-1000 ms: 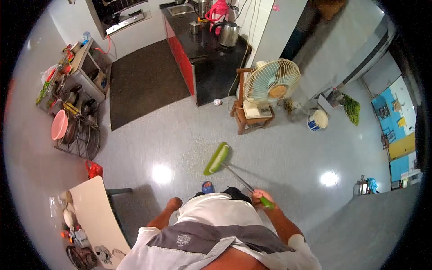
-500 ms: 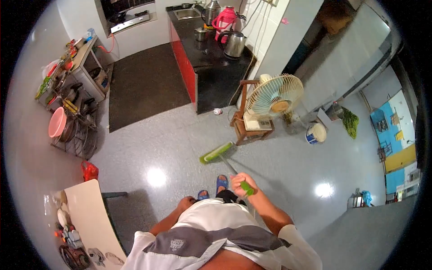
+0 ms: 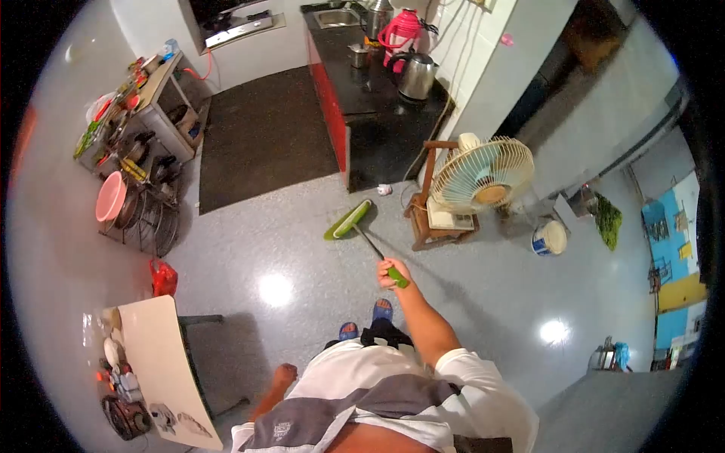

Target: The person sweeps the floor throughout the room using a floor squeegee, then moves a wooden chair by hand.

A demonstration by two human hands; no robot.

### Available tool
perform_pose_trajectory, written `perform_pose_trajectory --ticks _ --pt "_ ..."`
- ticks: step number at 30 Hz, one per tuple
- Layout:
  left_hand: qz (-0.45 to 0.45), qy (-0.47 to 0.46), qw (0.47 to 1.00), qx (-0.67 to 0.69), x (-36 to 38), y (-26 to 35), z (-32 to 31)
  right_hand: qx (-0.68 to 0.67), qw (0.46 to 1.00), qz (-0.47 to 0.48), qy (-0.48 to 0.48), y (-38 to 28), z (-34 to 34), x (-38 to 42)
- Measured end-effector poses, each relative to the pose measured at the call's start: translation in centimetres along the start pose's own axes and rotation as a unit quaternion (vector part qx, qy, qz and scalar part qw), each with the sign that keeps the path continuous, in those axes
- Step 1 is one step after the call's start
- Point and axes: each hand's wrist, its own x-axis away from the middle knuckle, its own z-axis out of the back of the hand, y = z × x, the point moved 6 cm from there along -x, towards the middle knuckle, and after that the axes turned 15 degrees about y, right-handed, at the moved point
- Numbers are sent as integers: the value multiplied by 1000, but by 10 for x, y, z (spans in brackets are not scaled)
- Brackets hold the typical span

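The grey floor (image 3: pixel 317 260) bears a bucket (image 3: pixel 539 242), contents unclear; the right hand (image 3: pixel 391 273) is closed round a broom (image 3: pixel 348 220).

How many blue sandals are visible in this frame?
2: the left sandal and the right sandal, both worn, just in front of the person's body, the right one farther forward.

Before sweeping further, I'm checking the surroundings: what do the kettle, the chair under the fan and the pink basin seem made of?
Kettle: likely polished steel, silvery with bright highlights.
Chair: apparently wood, brown with slight sheen; varnish or paint unclear.
Pink basin: probably smooth plastic, evenly coloured.
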Motion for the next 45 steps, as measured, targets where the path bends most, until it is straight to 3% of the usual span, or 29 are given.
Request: perform_pose_trajectory --ticks 1,3,5,10,12,13,15,16,17,19,22,23,25,26,28,29,31,32,33,35,38,39,41,42,44,45 --pt "-1 -6 1000 -9 -8 -8 -9 -53 998 -40 -16 1 10 13" --pt "-267 -47 955 -118 -21 -17 -43 -88 994 -63 -35 -1 38 50" --pt "-261 -72 955 -123 -28 -13 -50 -91 995 -47 -18 -6 74 98" --pt "-241 -148 951 -123 -36 89 -71 -202 979 -30 9 11 163 225" --pt "-392 -128 885 -215 -29 147 -57 -206 977 16 49 28 188 275" --pt "-402 -134 879 -220 -39 153 -59 -213 976 27 44 34 202 295" --pt "-520 -105 808 -257 -72 165 -74 -47 990 127 31 43 225 327" --pt "-436 -137 868 -196 -91 161 -84 -53 989 137 28 47 231 333" --pt "-444 -142 862 -201 -81 175 -81 -63 981 172 60 50 242 338" --pt "-366 -181 900 -150 -61 195 -74 -83 969 215 89 55 256 339" --pt "-458 -184 852 -173 -72 182 -100 5 923 298 242 50 226 308" --pt "-511 -178 800 -259 -57 188 -101 16 894 331 303 53 197 304" --pt "-543 -181 771 -278 -46 186 -107 -25 836 442 323 51 151 301" --pt "-548 -180 768 -279 -41 184 -109 -28 835 447 321 46 155 300" --pt "-552 -212 766 -253 -29 184 -116 95 837 485 236 33 154 298" --pt "-553 -212 765 -254 -17 190 -116 94 836 486 236 24 156 307" --pt "-403 -198 862 -236 -4 190 -112 -26 938 287 191 25 165 313" --pt "-474 -205 772 -371 -6 187 -127 -73 951 257 154 23 166 322" --pt "-474 -205 771 -374 -11 185 -135 -76 951 257 153 15 173 328" --pt "-683 -199 604 -359 21 201 -150 -135 954 244 114 -2 190 335" --pt "-716 -177 582 -341 34 222 -193 -165 970 175 34 -29 222 326" --pt "-601 -211 688 -347 29 229 -209 -168 970 175 36 -38 235 323" --pt "-539 -199 737 -355 29 245 -248 -143 980 140 -7 -52 250 317" --pt "-541 -197 737 -354 33 254 -269 -140 981 136 4 -58 267 322" --pt "-502 -230 800 -235 47 277 -303 -198 969 148 -15 -64 279 353" --pt "-518 -179 776 -313 107 322 -296 -258 953 157 -33 -67 288 367"
